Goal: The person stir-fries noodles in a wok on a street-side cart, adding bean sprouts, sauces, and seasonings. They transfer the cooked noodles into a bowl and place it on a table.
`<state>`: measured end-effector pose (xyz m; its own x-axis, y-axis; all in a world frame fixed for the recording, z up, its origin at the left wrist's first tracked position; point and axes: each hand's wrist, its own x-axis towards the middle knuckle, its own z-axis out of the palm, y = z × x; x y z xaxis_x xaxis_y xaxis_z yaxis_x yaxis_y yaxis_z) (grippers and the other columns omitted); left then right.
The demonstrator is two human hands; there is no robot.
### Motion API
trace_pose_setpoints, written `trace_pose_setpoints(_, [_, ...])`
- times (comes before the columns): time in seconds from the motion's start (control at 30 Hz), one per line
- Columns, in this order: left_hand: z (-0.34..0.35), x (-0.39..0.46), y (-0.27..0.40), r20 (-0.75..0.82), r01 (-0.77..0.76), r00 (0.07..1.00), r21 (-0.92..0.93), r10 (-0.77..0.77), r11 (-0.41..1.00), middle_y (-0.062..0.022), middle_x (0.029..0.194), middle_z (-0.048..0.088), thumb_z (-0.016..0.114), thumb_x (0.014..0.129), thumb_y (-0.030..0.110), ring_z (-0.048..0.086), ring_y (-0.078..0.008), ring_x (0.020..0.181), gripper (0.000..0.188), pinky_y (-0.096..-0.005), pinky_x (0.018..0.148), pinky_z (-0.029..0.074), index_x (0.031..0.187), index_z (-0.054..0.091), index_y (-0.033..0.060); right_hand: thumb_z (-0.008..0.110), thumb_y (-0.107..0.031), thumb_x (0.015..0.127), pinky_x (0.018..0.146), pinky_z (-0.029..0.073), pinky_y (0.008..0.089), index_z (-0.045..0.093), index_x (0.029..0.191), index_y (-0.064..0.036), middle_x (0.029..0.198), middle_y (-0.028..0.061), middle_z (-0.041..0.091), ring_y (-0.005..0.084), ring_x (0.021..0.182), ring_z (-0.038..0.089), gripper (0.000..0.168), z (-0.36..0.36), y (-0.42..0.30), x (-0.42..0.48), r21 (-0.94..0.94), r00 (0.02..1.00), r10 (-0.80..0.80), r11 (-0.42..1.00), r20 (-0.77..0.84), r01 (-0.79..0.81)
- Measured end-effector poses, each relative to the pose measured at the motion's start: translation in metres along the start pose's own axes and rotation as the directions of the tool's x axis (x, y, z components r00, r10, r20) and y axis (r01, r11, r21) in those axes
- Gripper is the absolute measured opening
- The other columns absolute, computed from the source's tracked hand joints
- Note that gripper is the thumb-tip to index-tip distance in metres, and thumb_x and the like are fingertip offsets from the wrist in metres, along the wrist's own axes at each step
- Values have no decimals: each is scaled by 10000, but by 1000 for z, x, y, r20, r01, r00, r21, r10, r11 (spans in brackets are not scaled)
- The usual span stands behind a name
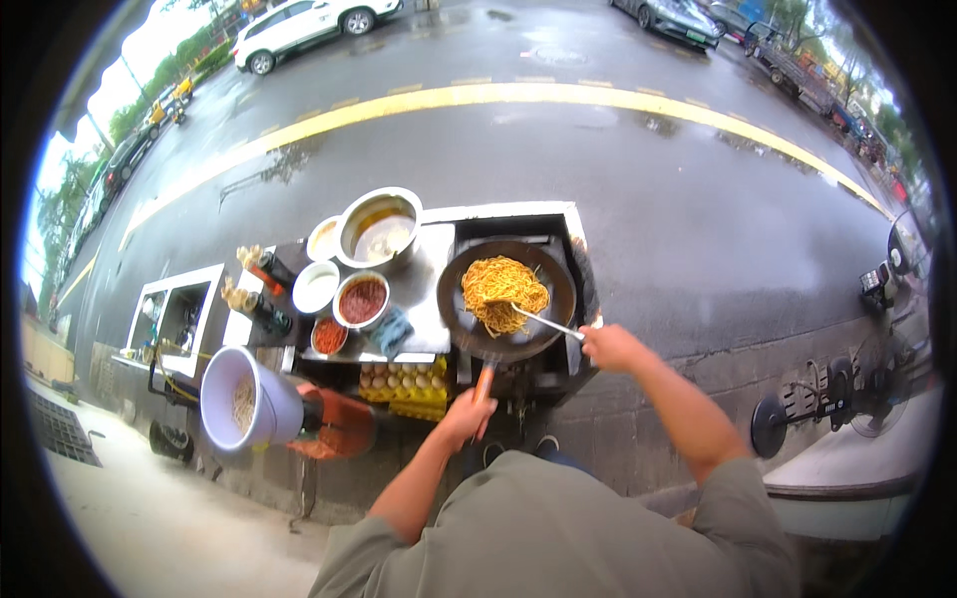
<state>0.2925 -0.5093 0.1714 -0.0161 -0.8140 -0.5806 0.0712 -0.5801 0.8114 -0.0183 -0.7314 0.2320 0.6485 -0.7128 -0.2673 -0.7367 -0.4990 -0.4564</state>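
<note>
A dark wok [457, 327] sits over the stove at the right end of a street-side cooking cart. My left hand [469, 415] is closed around its orange-brown handle [484, 380]. Yellow-brown noodles [502, 288] lie heaped in the middle of the pan. In my right hand [611, 347] is a metal ladle or spatula [549, 322], its shaft slanting down into the noodles. Its head is partly buried among the strands, so its exact shape cannot be told.
Left of the wok stand a large steel bowl [379, 254], a bowl of dark red sauce [362, 301], chopped red peppers [329, 336] and a blue cloth [391, 332]. Egg trays [404, 387] sit below. A white bucket [217, 400] holds pale noodles. Wet road [673, 224] lies beyond.
</note>
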Motion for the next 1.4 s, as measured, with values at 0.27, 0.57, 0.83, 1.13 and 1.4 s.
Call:
trace_pose_setpoints(0.27, [-4, -2, 58, -54, 29, 998, -22, -30, 999, 10, 609, 505, 667, 930, 187, 468, -110, 456, 214, -288, 426, 390, 797, 525, 98, 603, -236, 952, 828, 527, 500, 640, 1266, -75, 1014, 218, 709, 410, 972, 670, 355, -83, -59, -42, -46, 971, -1, 999, 240, 12])
trace_pose_setpoints(0.57, [20, -49, -9, -75, 76, 994, -93, -84, 993, 30, 654, 505, 673, 941, 167, 479, -73, 487, 137, -246, 417, 413, 955, 553, 104, 590, -236, 972, 780, 515, 563, 596, 1340, -96, 919, 249, 701, 467, 902, 668, 395, -24, -36, -80, 68, 977, 33, 997, -209, -20])
trace_pose_setpoints(0.83, [20, -20, -13, -123, 107, 985, -122, -123, 987, 38, 703, 511, 684, 950, 198, 479, -60, 513, 153, -232, 438, 405, 971, 557, 116, 600, -229, 981, 762, 520, 550, 591, 1363, -82, 923, 225, 717, 466, 862, 674, 410, 19, -12, -124, 222, 971, 122, 972, -206, -75])
trace_pose_setpoints(1.13, [-6, -14, -9, 10, 148, 989, -171, -149, 974, 32, 717, 501, 681, 972, 245, 467, -69, 523, 194, -243, 447, 409, 958, 525, 130, 609, -234, 967, 777, 530, 511, 578, 1378, -71, 910, 232, 707, 450, 881, 682, 443, 30, -34, -137, 208, 947, 269, 950, -173, -232])
trace_pose_setpoints(1.4, [-56, -2, -29, 119, 114, 988, -163, -96, 980, 24, 742, 524, 705, 962, 316, 506, -70, 536, 292, -248, 460, 446, 1073, 542, 102, 448, -283, 1078, 322, 312, 252, 536, 1432, -95, 629, 18, 519, 85, 369, 401, 410, -13, -193, -50, 837, 927, 263, 413, 267, -358])
